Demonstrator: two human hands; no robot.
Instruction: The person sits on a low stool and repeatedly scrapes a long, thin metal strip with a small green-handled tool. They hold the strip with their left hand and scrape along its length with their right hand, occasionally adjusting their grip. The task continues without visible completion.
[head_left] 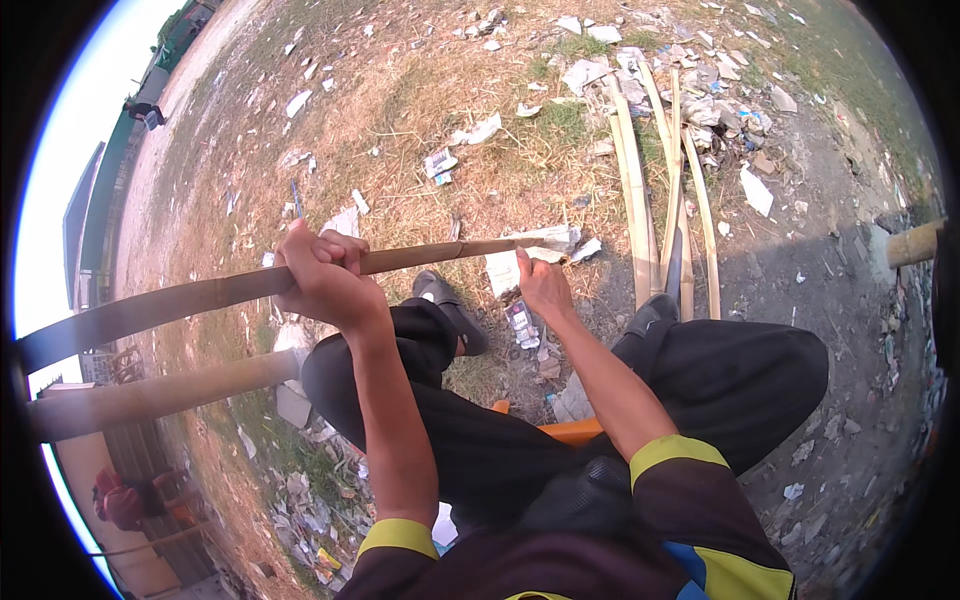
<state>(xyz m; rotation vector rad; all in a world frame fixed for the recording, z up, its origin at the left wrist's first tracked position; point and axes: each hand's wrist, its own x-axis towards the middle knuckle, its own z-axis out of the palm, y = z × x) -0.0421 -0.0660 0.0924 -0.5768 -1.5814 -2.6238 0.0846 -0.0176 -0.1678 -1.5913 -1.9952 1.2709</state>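
A long split bamboo strip runs across in front of me, from the far left edge to just past my right hand. My left hand is closed in a fist around it above my left knee. A thin dark piece sticks up beyond that fist; whether the hand holds it I cannot tell. Near the strip's right end, my right hand pinches it with thumb and fingers. Several pale bamboo strips lie on the ground ahead of my right foot, with a dark grey blade-like piece among them.
Below the held strip, a round bamboo pole reaches toward my left knee. Another bamboo pole end juts in at the right. Scraps of paper and litter cover the dry grass. Something orange shows beneath me. A person is far off left.
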